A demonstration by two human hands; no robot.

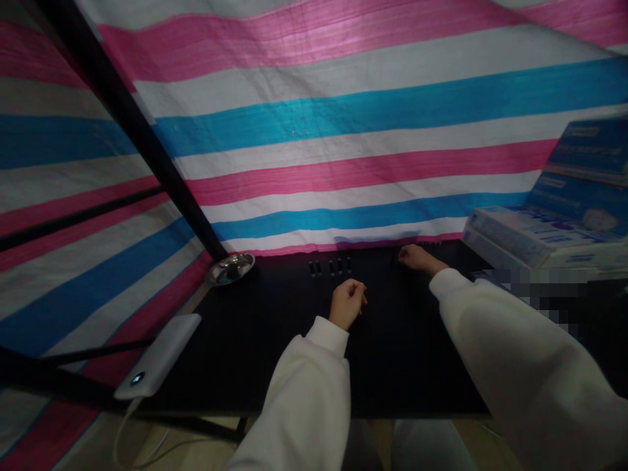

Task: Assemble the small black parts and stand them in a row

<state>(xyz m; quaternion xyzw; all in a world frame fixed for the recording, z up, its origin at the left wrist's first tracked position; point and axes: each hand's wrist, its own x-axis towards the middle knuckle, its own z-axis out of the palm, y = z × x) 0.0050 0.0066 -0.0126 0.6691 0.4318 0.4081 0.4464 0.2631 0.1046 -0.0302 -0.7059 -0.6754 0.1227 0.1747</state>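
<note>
My left hand (347,302) rests on the black table (275,340) near its middle, fingers curled into a loose fist; whether it holds anything is hidden. My right hand (416,257) reaches to the table's far edge, fingers bent down onto the dark surface, and what they touch is too dark to name. Several small dark upright pieces (330,267) stand in a row just beyond my left hand. Both arms wear white sleeves.
A shiny metal bowl (230,268) sits at the far left corner. A white power bank (157,356) with a lit dot lies on the left edge, its cable hanging down. Blue and white boxes (554,222) are stacked at the right. A striped tarp (343,131) and black poles enclose the table.
</note>
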